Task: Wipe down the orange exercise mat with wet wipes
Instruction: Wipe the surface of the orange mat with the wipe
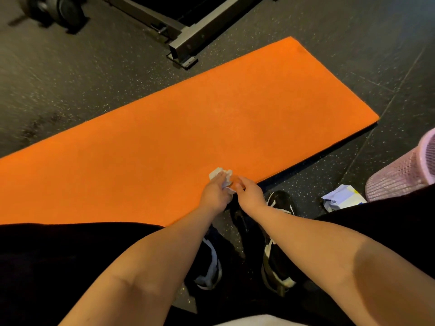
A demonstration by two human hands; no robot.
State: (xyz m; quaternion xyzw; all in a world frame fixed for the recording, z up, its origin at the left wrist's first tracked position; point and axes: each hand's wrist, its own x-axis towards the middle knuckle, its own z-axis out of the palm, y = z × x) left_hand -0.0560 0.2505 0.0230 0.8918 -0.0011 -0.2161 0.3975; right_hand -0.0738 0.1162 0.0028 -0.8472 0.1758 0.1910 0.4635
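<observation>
The orange exercise mat [188, 128] lies flat on the dark speckled floor, running from the left edge to the upper right. A crumpled white wet wipe [222, 177] sits at the mat's near edge. My left hand [215, 194] grips the wipe from the left. Right beside it, my right hand [249, 192] pinches the wipe's lower end with fingers and thumb. Both hands hover over the mat's near edge, just above my shoes.
A white wipes packet [341, 197] lies on the floor at the right, next to a pink mesh bin [404, 170]. A black metal equipment frame [186, 41] stands beyond the mat, with a dumbbell [58, 10] at the top left. My black shoes [277, 231] stand by the mat edge.
</observation>
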